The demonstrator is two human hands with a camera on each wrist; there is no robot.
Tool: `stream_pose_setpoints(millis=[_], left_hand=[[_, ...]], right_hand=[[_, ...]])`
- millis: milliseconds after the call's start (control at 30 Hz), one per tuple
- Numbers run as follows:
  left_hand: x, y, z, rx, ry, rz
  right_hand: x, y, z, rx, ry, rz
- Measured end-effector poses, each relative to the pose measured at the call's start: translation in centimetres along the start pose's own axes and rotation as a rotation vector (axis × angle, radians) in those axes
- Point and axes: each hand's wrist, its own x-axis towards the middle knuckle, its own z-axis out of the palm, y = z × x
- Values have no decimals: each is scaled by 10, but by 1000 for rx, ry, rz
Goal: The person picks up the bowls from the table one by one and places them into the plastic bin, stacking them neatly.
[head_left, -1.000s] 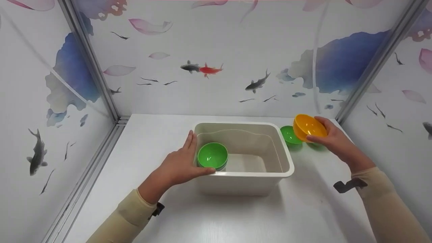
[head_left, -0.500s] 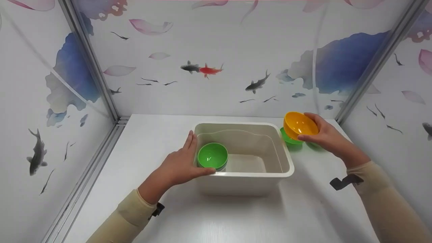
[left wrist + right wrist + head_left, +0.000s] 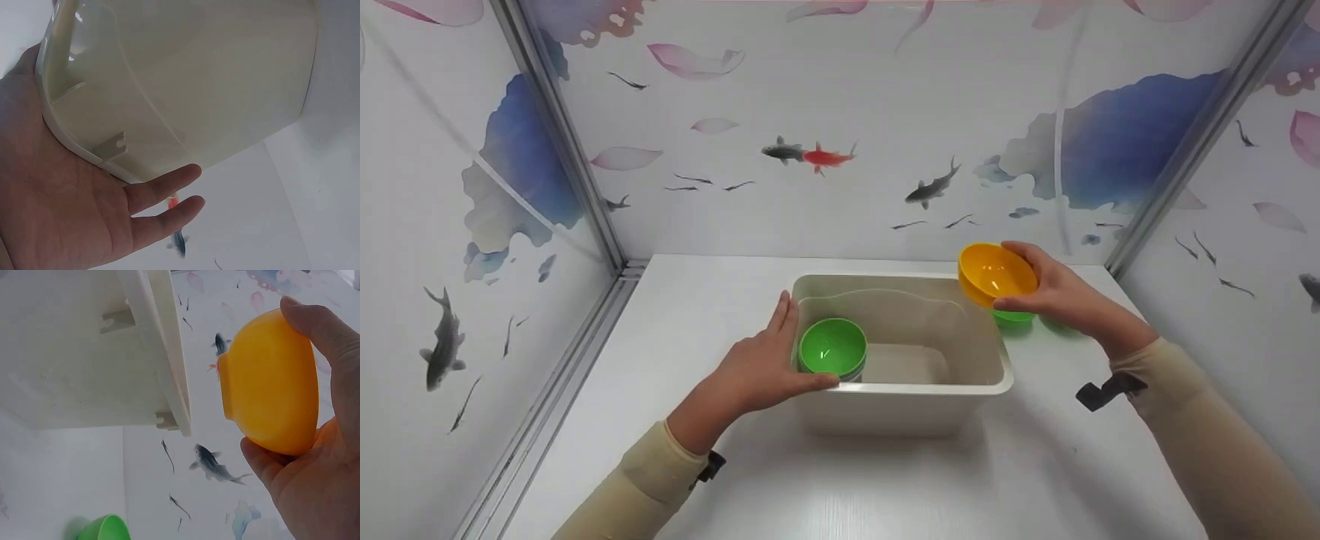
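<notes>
My right hand (image 3: 1057, 289) pinches an orange bowl (image 3: 996, 271) between thumb and fingers, its mouth tilted toward the head camera. The bowl overlaps the far right corner of a cream plastic bin (image 3: 915, 388); in the right wrist view, its foot faces the bin's rim (image 3: 160, 360). At the bin's left end my left hand (image 3: 754, 371) rests against the rim, thumb laid along the near edge and visible fingers extended. The left wrist view shows two straight fingers (image 3: 169, 216) by the outer wall. Inside the bin at left, a green bowl (image 3: 832, 346) tops a small stack.
Right of the bin, a green bowl (image 3: 1014, 317) on the white table (image 3: 720, 480) is mostly hidden behind the orange one. Another green piece (image 3: 1059, 325) shows under the right hand. Printed wall panels (image 3: 855, 90) close off the back and both sides.
My right hand has carried the orange bowl leftward and slightly up, from over the green bowls to the bin's far right corner. The left hand and bin stay put.
</notes>
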Motion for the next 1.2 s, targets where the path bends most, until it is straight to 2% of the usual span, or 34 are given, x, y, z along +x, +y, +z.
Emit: stream_pose_setpoints(millis=[200,600,1200], left_hand=[[0,0,1,6,1,-1],[-2,0,-1,-4,-3,0],[1,-1,1,-20,-8,-5]], right_hand=[[9,-14,10,32,-44,-16],[25,-32,24,-22,-127,-67],[59,-54,49,-36,-241,-163]])
